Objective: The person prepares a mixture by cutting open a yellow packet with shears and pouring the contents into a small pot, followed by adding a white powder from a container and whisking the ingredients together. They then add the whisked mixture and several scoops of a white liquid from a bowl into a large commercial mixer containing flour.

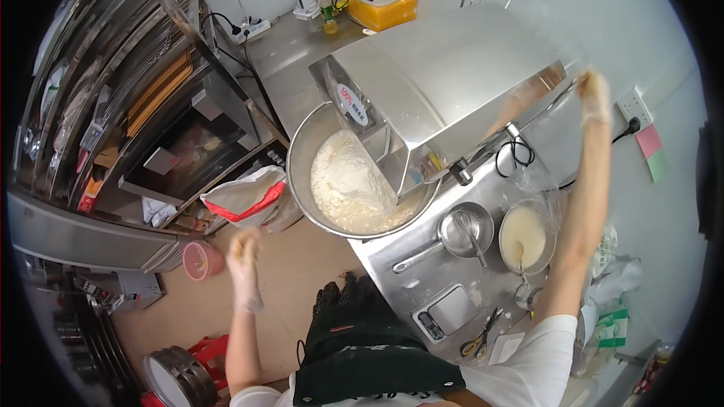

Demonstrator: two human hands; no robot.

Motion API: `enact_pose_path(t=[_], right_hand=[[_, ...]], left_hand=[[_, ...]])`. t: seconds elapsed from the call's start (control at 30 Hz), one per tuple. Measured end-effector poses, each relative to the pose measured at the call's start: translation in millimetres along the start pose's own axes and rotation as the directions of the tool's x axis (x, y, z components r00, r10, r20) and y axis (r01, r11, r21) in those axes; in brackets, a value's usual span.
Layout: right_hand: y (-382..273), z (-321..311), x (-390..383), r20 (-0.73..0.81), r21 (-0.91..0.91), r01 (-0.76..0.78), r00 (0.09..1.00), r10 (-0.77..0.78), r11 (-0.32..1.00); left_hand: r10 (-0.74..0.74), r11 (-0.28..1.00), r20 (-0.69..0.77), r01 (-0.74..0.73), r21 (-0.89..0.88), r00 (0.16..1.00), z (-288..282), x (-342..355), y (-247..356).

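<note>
A large metal mixing bowl [294,173] sits under the stainless steel dough mixer [452,68]. Pale flour [348,181] is heaped in the bowl, with wetter-looking, lumpy mix around it. My right hand [594,90], in a thin clear glove, is closed round the end of the long metal lever [544,105] on the mixer's right side. My left hand [243,256], gloved too, hangs in the air left of the bowl, its fingers curled in with nothing visible in them. Just beyond it stands an open white flour bag [253,188] with a red band.
On the steel table [392,286] are a saucepan [466,230] with a whisk, a tub of creamy liquid [524,237], a scale [446,313] and scissors [481,335]. A tray rack [151,90] fills the left. A pink bucket [204,260] and round sieves [177,377] are low down.
</note>
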State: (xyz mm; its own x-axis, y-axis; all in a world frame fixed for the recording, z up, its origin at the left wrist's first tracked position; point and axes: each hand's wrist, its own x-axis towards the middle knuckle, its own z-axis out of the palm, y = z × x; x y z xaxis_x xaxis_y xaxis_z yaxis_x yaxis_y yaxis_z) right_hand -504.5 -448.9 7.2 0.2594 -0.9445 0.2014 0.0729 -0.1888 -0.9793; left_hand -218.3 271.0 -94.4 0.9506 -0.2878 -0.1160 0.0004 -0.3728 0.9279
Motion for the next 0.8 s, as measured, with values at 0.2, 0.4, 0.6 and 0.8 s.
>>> enact_pose_path(t=[0.2,0.4,0.6,0.8], right_hand=[[-189,156,-201,-0.014,-0.284,0.623,0.758,-0.652,0.729],[-128,206,-350,0.478,-0.276,0.961,0.138,-0.867,0.001],[-56,195,-389,0.738,-0.192,0.98,0.111,-0.666,-0.049],[-18,175,-372,-0.069,-0.244,0.283,0.949,-0.307,0.928]], left_hand=[[0.72,0.688,-0.09,-0.724,-0.041,0.689,15,30,167],[1.0,0.016,-0.008,-0.886,0.463,0.014,42,31,221],[0.927,-0.091,0.372,-0.929,0.358,0.053,42,50,143],[0.822,0.065,0.542,-0.974,0.217,0.176,54,63,81]])
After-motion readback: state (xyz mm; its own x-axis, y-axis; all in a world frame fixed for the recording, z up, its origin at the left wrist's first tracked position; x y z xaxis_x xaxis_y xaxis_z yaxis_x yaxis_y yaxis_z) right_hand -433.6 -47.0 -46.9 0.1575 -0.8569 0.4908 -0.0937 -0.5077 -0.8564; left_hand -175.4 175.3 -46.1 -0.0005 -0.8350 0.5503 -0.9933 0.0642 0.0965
